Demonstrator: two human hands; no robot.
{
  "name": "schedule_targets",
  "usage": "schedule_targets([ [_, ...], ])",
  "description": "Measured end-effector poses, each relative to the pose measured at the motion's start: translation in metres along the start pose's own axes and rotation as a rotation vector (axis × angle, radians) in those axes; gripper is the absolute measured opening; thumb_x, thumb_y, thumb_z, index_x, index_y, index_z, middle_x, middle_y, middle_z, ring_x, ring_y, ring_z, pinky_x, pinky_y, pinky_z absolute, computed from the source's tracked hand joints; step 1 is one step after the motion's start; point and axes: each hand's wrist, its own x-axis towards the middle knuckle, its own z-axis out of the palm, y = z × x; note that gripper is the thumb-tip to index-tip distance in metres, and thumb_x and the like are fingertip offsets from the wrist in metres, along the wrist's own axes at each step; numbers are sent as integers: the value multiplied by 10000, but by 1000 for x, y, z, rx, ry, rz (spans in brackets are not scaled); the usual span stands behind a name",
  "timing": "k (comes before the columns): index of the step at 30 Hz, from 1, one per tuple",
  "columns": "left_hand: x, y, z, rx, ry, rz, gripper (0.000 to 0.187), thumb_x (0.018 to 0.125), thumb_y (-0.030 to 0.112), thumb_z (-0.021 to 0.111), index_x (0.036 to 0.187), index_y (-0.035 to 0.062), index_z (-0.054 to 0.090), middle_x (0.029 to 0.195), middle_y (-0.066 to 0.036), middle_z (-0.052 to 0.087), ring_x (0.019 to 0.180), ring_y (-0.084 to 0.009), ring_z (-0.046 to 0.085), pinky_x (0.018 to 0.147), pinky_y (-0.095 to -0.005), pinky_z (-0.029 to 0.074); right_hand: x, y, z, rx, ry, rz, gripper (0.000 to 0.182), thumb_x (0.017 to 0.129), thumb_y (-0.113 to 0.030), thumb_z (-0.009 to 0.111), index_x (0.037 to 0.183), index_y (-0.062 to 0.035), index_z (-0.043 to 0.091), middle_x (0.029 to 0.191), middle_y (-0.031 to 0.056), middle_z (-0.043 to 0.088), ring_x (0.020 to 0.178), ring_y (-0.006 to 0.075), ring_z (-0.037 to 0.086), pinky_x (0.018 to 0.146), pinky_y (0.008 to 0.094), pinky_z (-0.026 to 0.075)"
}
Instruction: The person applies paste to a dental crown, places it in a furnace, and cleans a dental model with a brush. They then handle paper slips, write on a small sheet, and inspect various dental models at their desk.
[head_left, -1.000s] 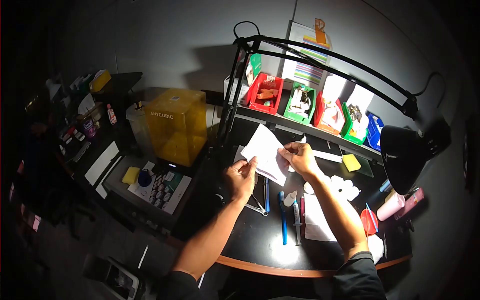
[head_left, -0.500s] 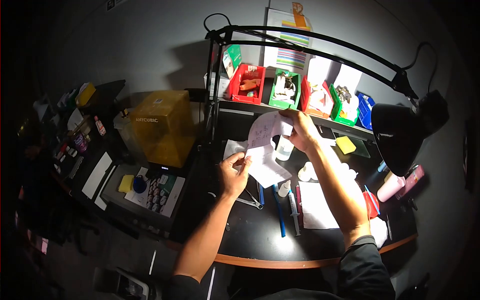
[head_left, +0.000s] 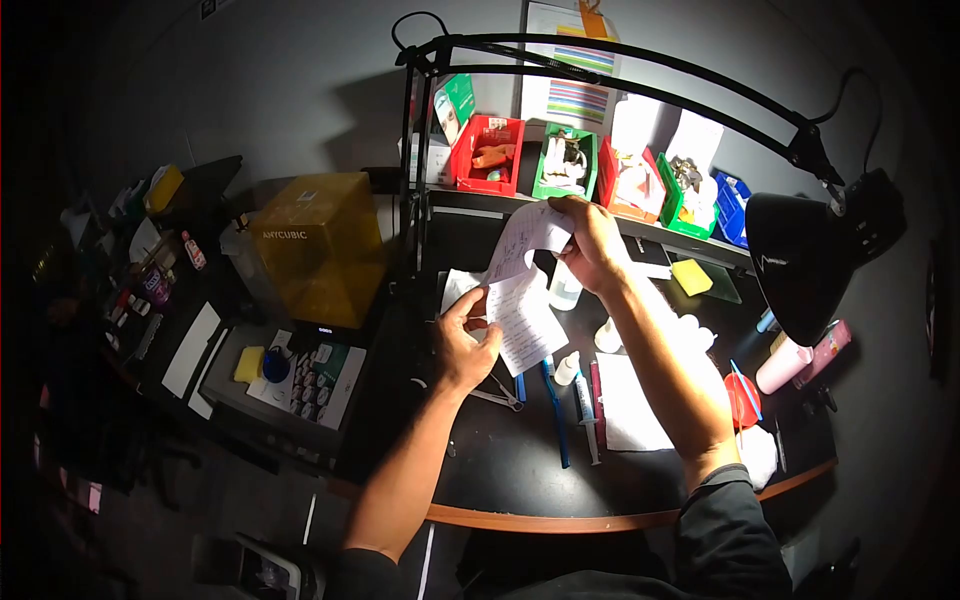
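Head view shows a handwritten paper [head_left: 522, 310] raised above the black counter [head_left: 480, 480], its upper part curling over toward the right hand [head_left: 597, 248], whose fingers are clamped on its top end. The left hand [head_left: 464, 345] has its fingers at the paper's left edge; whether they pinch it cannot be told. Just beyond the paper's lower end, a small white bottle [head_left: 568, 369] stands near a syringe [head_left: 586, 408] and a long blue tool [head_left: 557, 420]. A black lamp [head_left: 805, 260] hangs over the right side.
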Motion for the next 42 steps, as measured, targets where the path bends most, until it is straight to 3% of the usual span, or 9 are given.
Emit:
schedule_targets([
  [7,-1,6,0,-21,-32,-30,627,802,-143,629,1417,-95,518,1181,-151,702,1063,-177,694,881,-298,569,1,1,1,27,22,23,131,993,-138,608,941,-26,655,746,38,598,583,118,503,496,286,294],
  [18,0,16,0,-228,-99,-74,714,756,-155,580,1458,-103,460,1233,-169,669,1116,-204,678,931,-306,564,-2,-4,11,41,-3,-5,124,981,-138,606,974,-31,670,786,26,624,613,99,533,509,258,334],
  [21,1,12,1,-277,-133,-56,739,755,-161,563,1480,-102,431,1230,-159,657,1117,-197,667,947,-311,557,-10,-10,23,56,59,-11,127,1012,-91,572,934,-16,638,688,2,518,540,62,389,488,230,302],
  [23,0,15,1,-298,-142,-40,739,756,-156,561,1482,-102,428,1226,-155,657,1114,-196,665,953,-314,554,-10,-10,24,71,56,-17,129,1009,-87,574,918,-19,636,682,2,519,539,67,387,490,240,297],
  [24,0,21,-1,-287,-176,-71,734,771,-179,537,1492,-110,413,1294,-161,621,1208,-206,625,1055,-350,513,-10,-11,25,73,55,-19,130,1009,-86,575,914,-21,636,683,3,521,539,68,388,491,242,296],
  [25,0,21,-2,-291,-175,-63,734,770,-177,536,1490,-113,411,1295,-161,619,1212,-206,621,1056,-350,513,-10,-11,24,74,54,-21,131,1009,-86,576,911,-22,636,683,3,522,538,70,388,492,245,296],
  [28,0,21,-2,-294,-171,-47,734,766,-169,533,1487,-122,406,1295,-159,614,1221,-207,611,1058,-349,511,-4,-7,13,27,-24,-23,136,990,-136,591,990,-25,669,803,32,635,633,108,558,541,254,393],
  [31,1,24,-2,-284,-171,-47,736,767,-161,535,1489,-127,396,1285,-159,613,1215,-208,608,1056,-349,511,-11,-12,26,67,41,-23,129,1006,-87,580,903,-30,633,678,2,526,537,73,393,501,246,299],
  [42,0,22,-1,-273,-140,-32,732,771,-147,544,1487,-133,392,1263,-166,616,1163,-206,628,1031,-345,523,-8,-8,25,57,48,-11,112,1001,-90,591,925,-25,641,685,12,541,531,72,399,488,242,298],
])
